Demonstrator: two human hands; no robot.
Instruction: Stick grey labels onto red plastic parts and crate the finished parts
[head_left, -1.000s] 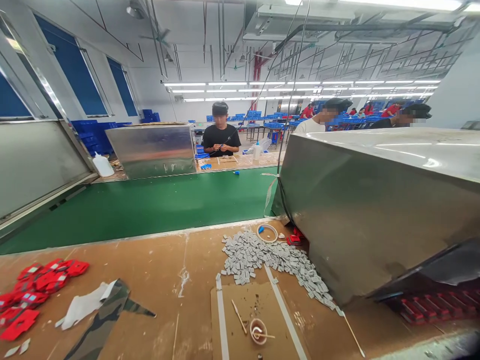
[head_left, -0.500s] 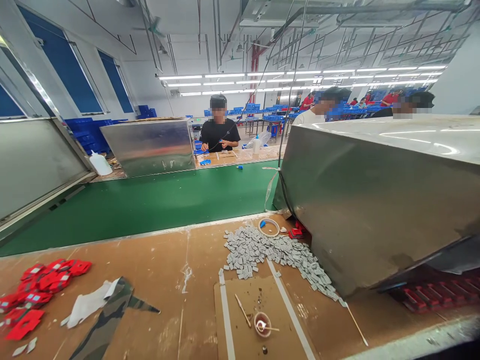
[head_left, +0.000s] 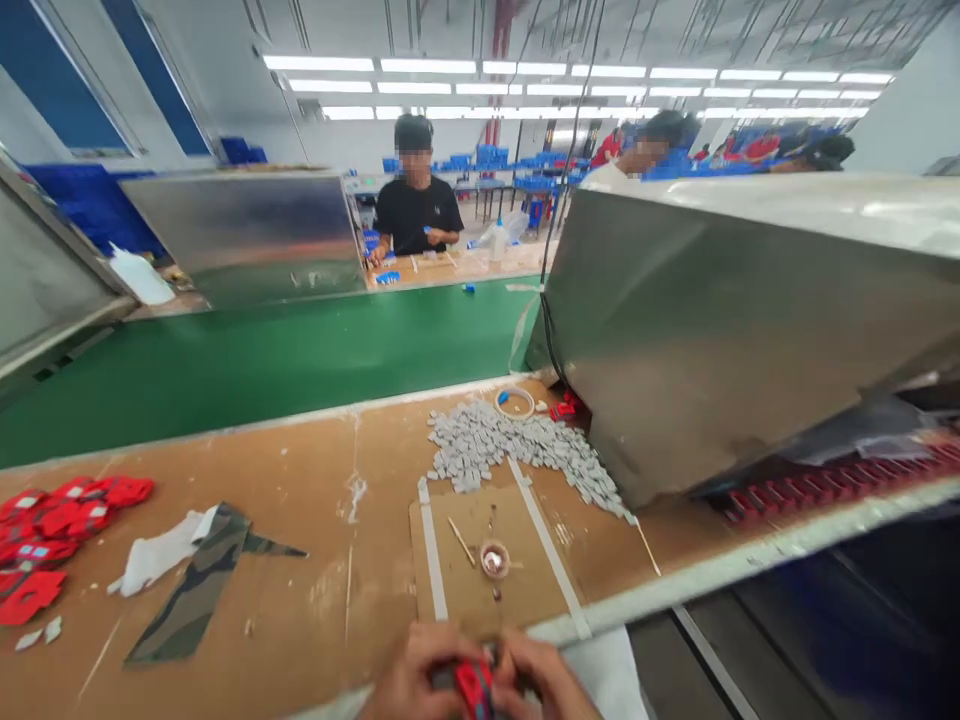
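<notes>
At the bottom centre of the head view, my left hand (head_left: 421,672) and my right hand (head_left: 541,678) hold a small red part (head_left: 474,688) between them, fingers closed round it from both sides. Just beyond them lies a cardboard sheet (head_left: 469,590) with white tape strips, bearing a small round cup (head_left: 494,560) and a thin stick (head_left: 461,541). Farther back spreads a heap of small grey pieces (head_left: 469,440). A roll of tape (head_left: 515,403) rests behind the heap. Red parts (head_left: 64,520) are piled at the left, near a camouflage cloth (head_left: 191,600) and a white cloth (head_left: 161,550).
A green belt (head_left: 300,350) crosses behind the brown table (head_left: 300,640). A large metal box (head_left: 712,330) stands at the right, with a row of dark red parts (head_left: 825,485) under it. Across the belt, a person in black (head_left: 417,215) sits by a bottle (head_left: 498,240).
Both my hands have come into view at the bottom with the red part. The view has tilted downward, and more of the table's front edge shows. The person across has shifted their arms.
</notes>
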